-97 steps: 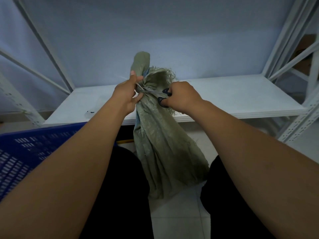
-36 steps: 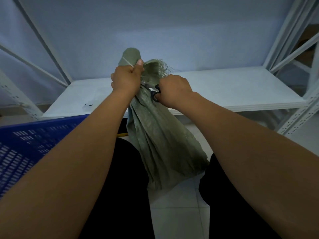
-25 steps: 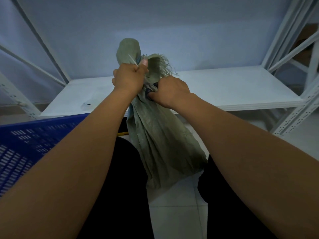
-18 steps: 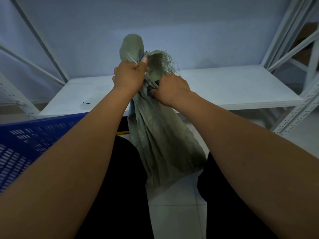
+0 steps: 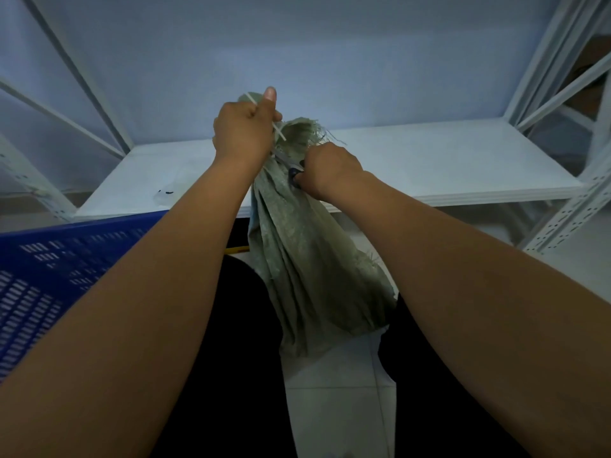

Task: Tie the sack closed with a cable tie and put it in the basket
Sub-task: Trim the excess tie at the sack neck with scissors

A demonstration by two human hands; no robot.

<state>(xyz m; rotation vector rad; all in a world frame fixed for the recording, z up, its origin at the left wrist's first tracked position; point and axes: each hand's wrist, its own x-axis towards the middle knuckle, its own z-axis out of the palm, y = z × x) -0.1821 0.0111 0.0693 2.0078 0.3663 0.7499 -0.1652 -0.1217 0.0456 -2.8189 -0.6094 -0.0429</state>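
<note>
A grey-green woven sack hangs between my knees, its neck gathered and its frayed mouth sticking up. My left hand is closed around the neck and pinches the white tail of the cable tie, which juts out past the thumb. My right hand grips dark-handled scissors, their blades lying against the neck just below my left hand. The blue slotted basket stands at the left.
A white shelf board runs across behind the sack, held by perforated white uprights at the right and left. A small dark mark lies on the shelf's left part. Pale floor tiles show between my legs.
My left hand rose with the sack's neck and the tie's tail now stands clear of the fist. My right hand drew the scissors slightly down and right.
</note>
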